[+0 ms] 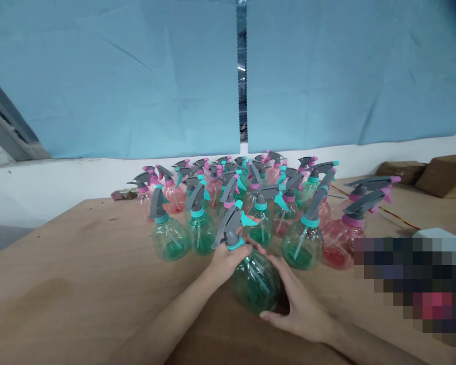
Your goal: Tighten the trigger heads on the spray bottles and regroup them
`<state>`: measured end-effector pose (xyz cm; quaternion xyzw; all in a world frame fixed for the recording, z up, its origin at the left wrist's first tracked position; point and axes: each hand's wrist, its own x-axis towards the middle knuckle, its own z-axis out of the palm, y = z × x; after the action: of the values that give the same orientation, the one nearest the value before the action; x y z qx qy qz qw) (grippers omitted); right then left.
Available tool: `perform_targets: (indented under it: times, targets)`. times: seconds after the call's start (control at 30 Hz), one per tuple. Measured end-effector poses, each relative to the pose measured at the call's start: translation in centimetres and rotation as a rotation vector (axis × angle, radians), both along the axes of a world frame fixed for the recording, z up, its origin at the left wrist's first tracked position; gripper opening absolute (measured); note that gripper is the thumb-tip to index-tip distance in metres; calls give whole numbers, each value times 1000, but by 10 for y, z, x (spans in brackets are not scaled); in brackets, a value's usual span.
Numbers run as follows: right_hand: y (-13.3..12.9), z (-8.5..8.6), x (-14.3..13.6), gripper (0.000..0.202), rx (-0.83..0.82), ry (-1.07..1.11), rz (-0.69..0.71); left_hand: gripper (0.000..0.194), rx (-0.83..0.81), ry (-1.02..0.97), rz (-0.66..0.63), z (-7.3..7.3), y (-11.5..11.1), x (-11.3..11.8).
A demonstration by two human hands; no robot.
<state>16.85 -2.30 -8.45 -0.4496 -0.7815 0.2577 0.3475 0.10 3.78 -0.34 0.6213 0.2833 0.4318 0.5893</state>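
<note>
A green see-through spray bottle with a grey and turquoise trigger head is tilted between my hands, its head leaning away to the upper left. My left hand is closed around its neck, just at the turquoise collar. Against the right side of the body rests my right hand, thumb near the base and fingers curved round the far side. Just beyond stand more bottles: a green spray bottle at the left, another green spray bottle at the right, and a pink spray bottle beside it.
Several more pink and green spray bottles crowd the back of the wooden table. Cardboard boxes lie at the far right, near a thin red-yellow wire. Blue sheeting covers the wall behind. A pixelated patch hides the right edge.
</note>
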Motion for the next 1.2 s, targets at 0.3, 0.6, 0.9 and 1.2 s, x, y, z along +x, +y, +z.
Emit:
perform_targets:
  times: [0.3,0.6,0.9,1.2]
  targets:
    - [0,-2,1,90,26,-19,3,29,5,-45,8,0,-2,1]
    - [-1,-3,0,88,-5,-19,-20,32,15,-21,-18,5,-4,2]
    - [0,0,1,87,8,-15,13,33,2,-3,60,2,-6,2]
    - [-2,-5,0,88,6,-9,-16,24,59,77,22,-6,-2,2]
